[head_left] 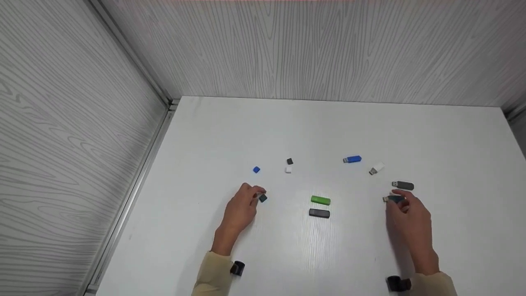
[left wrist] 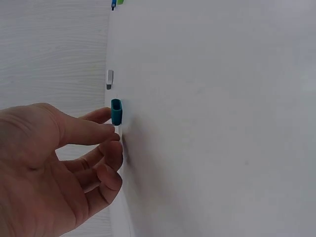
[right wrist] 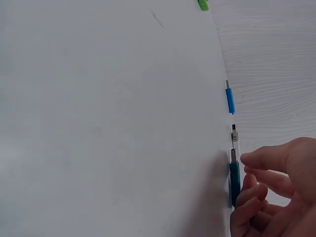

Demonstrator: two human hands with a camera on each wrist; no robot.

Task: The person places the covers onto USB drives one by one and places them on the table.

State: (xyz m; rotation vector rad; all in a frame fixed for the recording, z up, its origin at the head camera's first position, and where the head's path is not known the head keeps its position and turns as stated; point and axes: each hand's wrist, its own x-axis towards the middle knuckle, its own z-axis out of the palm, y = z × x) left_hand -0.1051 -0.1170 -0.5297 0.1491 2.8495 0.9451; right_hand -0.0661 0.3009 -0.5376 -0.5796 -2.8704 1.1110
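Observation:
My left hand point(head_left: 240, 209) pinches a small dark teal cap point(head_left: 263, 198) between thumb and forefinger. In the left wrist view the cap point(left wrist: 116, 111) shows its hollow mouth. Over to the right, my right hand point(head_left: 413, 218) holds a teal USB stick point(head_left: 395, 199) by its body, its bare metal plug pointing left. Fingers partly hide that stick point(right wrist: 234, 180) in the right wrist view. Just beyond it lies an uncapped dark grey USB stick point(head_left: 403, 185). Further off are a white USB stick point(head_left: 377, 168) and a blue one point(head_left: 352, 159), both with plugs exposed.
Between the hands lie a green USB stick point(head_left: 320, 200) and a grey one point(head_left: 319, 213), both capped. Loose caps sit beyond the left hand: blue point(head_left: 256, 169), black point(head_left: 289, 161) and white point(head_left: 288, 169). Grey wood-grain panels point(head_left: 287, 49) border the white table point(head_left: 246, 123).

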